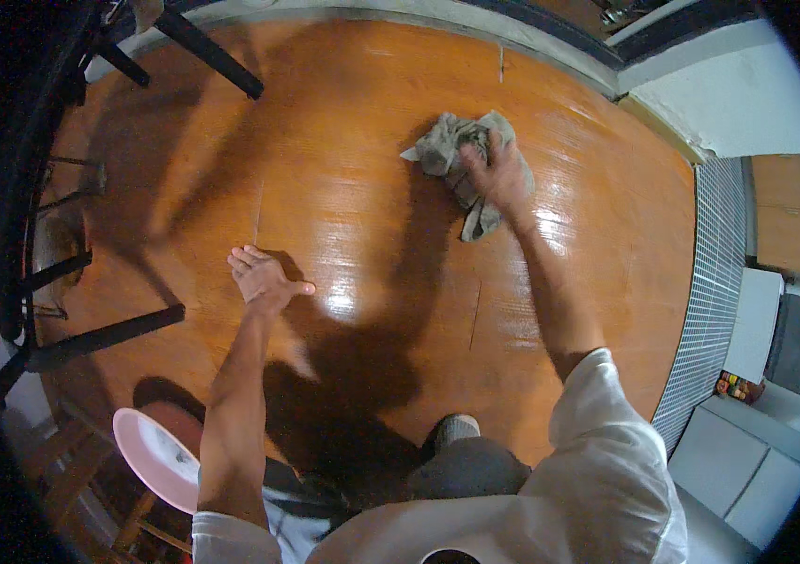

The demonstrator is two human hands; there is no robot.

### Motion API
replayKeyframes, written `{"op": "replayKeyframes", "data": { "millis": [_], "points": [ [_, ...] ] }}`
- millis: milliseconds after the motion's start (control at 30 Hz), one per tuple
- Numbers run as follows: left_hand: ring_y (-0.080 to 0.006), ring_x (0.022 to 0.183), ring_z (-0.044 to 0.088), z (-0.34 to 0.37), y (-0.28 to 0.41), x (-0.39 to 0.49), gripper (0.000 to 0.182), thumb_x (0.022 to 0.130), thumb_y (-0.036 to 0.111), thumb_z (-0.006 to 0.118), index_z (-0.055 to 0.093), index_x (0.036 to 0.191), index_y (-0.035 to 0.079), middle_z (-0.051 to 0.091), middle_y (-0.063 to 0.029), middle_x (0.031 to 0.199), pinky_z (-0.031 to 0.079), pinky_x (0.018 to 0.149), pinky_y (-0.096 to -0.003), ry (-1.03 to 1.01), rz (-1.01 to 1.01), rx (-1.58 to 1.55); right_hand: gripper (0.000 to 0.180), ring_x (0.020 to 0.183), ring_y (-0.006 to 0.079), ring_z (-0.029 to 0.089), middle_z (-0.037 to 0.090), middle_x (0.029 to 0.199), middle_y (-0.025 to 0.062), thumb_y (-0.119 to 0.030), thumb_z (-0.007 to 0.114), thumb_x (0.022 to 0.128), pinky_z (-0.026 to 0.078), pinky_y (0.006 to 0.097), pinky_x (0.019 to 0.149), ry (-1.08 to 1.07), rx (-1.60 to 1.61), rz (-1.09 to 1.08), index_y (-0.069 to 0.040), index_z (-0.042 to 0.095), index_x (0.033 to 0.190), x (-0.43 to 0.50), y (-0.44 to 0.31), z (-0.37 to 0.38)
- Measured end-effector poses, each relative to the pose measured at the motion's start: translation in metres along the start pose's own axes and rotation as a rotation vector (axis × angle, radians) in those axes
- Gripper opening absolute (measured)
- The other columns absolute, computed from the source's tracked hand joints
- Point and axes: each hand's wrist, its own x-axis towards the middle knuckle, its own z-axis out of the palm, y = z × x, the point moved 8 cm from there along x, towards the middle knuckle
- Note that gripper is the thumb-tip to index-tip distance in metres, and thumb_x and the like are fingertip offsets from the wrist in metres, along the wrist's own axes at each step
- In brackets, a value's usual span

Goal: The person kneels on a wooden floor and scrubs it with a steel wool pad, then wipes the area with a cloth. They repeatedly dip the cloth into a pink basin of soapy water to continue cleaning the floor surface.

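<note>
A crumpled grey-green cloth (447, 149) lies on the shiny orange-brown wood-look floor (386, 233), up and to the right of the middle of the view. My right hand (498, 173) presses on the cloth with its fingers spread, slightly blurred. Left of the middle, my left hand (260, 278) rests on the bare floor, thumb pointing right, holding nothing. A pink basin (153, 469) with something pale inside stands at the lower left, partly hidden by my left forearm.
Dark furniture legs (111, 337) reach in along the left side. A small-tiled strip (706, 282) borders the floor on the right, with white cabinets (720, 448) beyond. A raised wall base (435, 29) curves along the top. My shoe (460, 428) is below the middle.
</note>
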Motion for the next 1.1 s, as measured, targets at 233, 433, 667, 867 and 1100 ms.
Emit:
{"op": "replayKeyframes", "data": {
  "millis": [233,433,667,867,1100],
  "points": [
    [-0.0556,0.157,0.009,0.004,0.001,0.001,0.164,0.056,0.076,0.09,0.006,0.155,-0.025,0.013,-0.0484,0.162,0.012,0.131,-0.0545,-0.013,0.03,0.043,0.073,0.156,0.0527,0.018,0.026,0.168,0.0295,-0.065,0.058,0.096,0.01,0.0746,0.121,0.101,-0.346,-0.071,-0.022,0.053,0.155,-0.017,-0.07,0.117],
    [-0.054,0.159,0.005,0.007,-0.001,0.002,0.163,0.058,0.074,0.09,0.004,0.156,-0.024,0.01,-0.0447,0.165,0.008,0.131,-0.0533,-0.053,0.013,0.12,0.062,0.161,0.0374,0.018,0.029,0.173,0.0119,-0.059,0.05,0.101,0.005,0.0686,0.126,-0.214,-0.311,-0.545,-0.027,0.055,0.154,0.058,-0.147,0.172],
    [-0.0511,0.16,0.002,0.014,-0.011,0.005,0.165,0.056,0.07,0.093,0.0,0.157,-0.021,0.006,-0.0427,0.167,0.007,0.132,-0.0495,-0.05,-0.028,0.056,0.056,0.16,0.0316,0.023,0.031,0.172,0.0023,-0.055,0.052,0.101,0.008,0.0703,0.125,-0.108,-0.436,-0.408,-0.034,0.054,0.154,0.184,-0.063,0.147],
    [-0.0506,0.16,0.005,0.023,-0.018,0.007,0.165,0.054,0.069,0.093,0.001,0.158,-0.02,0.006,-0.042,0.167,0.009,0.132,-0.0483,-0.049,-0.032,0.053,0.062,0.159,0.0306,0.022,0.032,0.17,0.003,-0.061,0.05,0.103,0.02,0.0729,0.118,-0.021,-0.676,-0.165,-0.036,0.045,0.159,0.212,0.141,0.018],
    [-0.0505,0.16,0.005,0.019,-0.019,0.005,0.16,0.059,0.066,0.093,0.003,0.158,-0.02,0.007,-0.0423,0.167,0.012,0.132,-0.0483,-0.02,-0.002,0.069,0.072,0.161,0.0352,0.016,0.02,0.176,0.002,-0.075,0.046,0.099,0.017,0.0743,0.121,0.077,-0.591,0.26,-0.041,0.037,0.162,0.179,0.314,-0.092]
  ]
}}
